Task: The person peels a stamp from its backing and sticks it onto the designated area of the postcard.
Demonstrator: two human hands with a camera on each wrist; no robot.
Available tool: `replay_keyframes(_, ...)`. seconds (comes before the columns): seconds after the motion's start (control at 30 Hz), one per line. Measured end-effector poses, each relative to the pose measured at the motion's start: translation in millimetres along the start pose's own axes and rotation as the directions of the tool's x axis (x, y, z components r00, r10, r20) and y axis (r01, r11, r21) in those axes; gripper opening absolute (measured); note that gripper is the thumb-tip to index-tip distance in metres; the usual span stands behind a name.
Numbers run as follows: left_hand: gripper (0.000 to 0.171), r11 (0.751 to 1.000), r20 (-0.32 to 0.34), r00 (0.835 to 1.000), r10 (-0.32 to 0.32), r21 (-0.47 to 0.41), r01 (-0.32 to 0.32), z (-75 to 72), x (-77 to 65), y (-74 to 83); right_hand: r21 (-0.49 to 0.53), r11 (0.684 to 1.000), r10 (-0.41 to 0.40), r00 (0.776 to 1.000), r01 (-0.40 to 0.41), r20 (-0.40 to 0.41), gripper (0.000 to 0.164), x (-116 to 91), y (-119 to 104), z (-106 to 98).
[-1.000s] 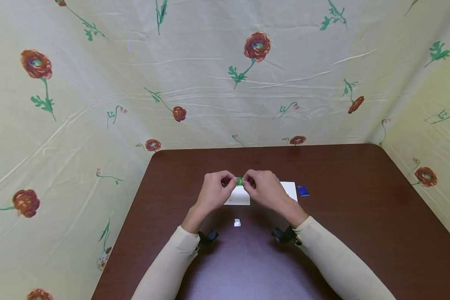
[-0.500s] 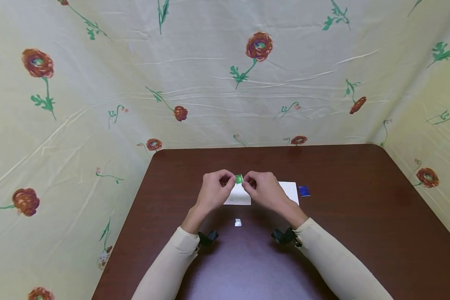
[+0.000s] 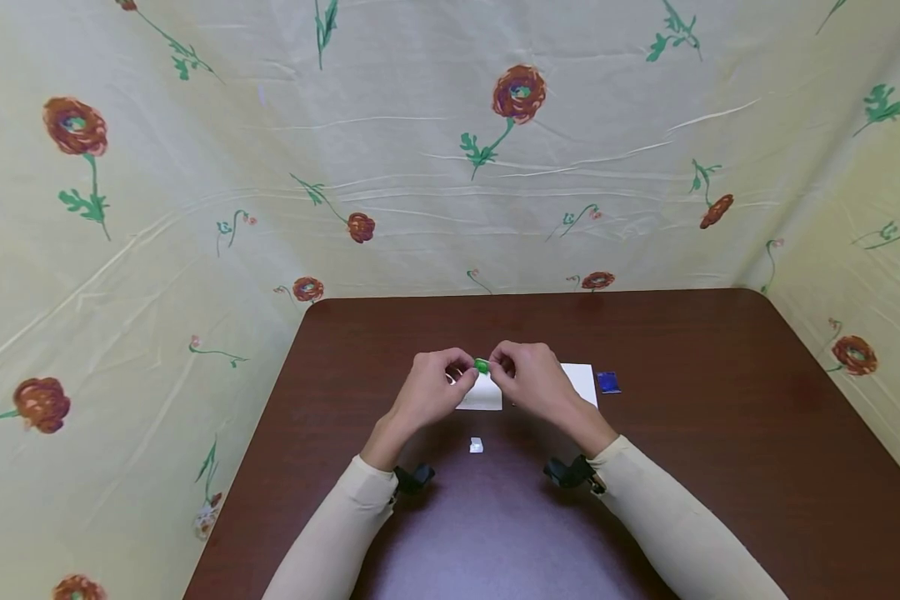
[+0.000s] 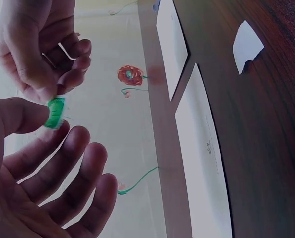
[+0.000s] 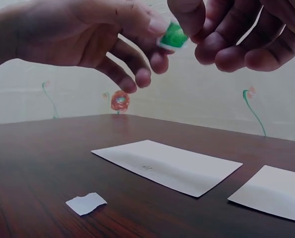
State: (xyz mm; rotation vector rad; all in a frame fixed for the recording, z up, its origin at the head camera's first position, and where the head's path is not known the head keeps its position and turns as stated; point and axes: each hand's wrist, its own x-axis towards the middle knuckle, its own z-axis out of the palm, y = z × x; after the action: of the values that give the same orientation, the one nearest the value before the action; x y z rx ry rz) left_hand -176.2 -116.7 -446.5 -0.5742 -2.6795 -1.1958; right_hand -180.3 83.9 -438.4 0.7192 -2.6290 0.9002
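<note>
A small green stamp-like square (image 3: 482,366) with a pale edge is held in the air between my two hands. My left hand (image 3: 438,387) pinches its left side between thumb and forefinger, the other fingers spread and loosely bent in the left wrist view. At the opposite side, my right hand (image 3: 531,377) grips the green square (image 5: 175,35) with thumb and fingertips. The piece looks bent in the left wrist view. Below the hands, two white paper rectangles lie on the table: a left one (image 5: 167,166) with small print, and a right one (image 5: 276,193).
A torn white paper scrap (image 3: 476,445) lies on the brown table (image 3: 465,533) nearer the body. To the right of the papers sits a small blue square (image 3: 608,382). Flower-printed cloth (image 3: 420,150) hangs behind the table and along its sides.
My left hand has shifted slightly right and down, toward the right hand. The green square has turned and bent, showing less of its face. The right hand has barely moved.
</note>
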Motion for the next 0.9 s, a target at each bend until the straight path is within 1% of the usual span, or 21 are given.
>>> replay_keyframes(0.13, 0.006, 0.999, -0.019, 0.999, 0.033, 0.011, -0.033, -0.9, 0.7, 2.2, -0.049, 0.999, -0.014, 1.0, 0.015, 0.022, 0.006, -0.4, 1.5, 1.6)
replay_keyframes(0.23, 0.008, 0.998, -0.041, 0.998, 0.041, 0.038, -0.04, -1.5, 0.9, 3.5, -0.046, 0.999, -0.019, 0.999, 0.02, 0.027, 0.006, -0.7, 1.8, 2.7)
replay_keyframes(0.3, 0.009, 0.998, -0.06, 0.998, 0.034, 0.045, -0.031, -1.6, 0.9, 4.0, -0.034, 0.999, -0.018, 1.0, 0.018, 0.022, 0.006, -0.9, 1.6, 3.0)
replay_keyframes(0.5, 0.01, 1.0, -0.138, 0.99, -0.006, -0.004, 0.005, -1.9, 0.0, 1.9, 0.006, 1.0, -0.02, 1.0, 0.02, 0.009, 0.007, -2.4, 1.5, 4.6)
replay_keyframes(0.6, 0.01, 1.0, -0.16, 0.987, -0.007, -0.031, 0.001, -2.0, -0.5, 0.9, 0.017, 0.999, -0.027, 0.999, 0.027, 0.018, 0.008, -3.4, 2.5, 6.3)
replay_keyframes(0.73, 0.009, 0.999, -0.139, 0.99, 0.0, -0.049, -0.007, -1.7, -0.9, 0.4, 0.031, 0.999, -0.029, 1.0, 0.029, 0.008, 0.007, -3.4, 3.4, 7.2)
replay_keyframes(0.9, 0.007, 1.0, -0.069, 0.998, -0.005, -0.023, 0.003, -1.6, -1.5, 0.1, 0.053, 0.998, -0.019, 1.0, 0.019, -0.012, 0.005, -2.4, 3.9, 5.1)
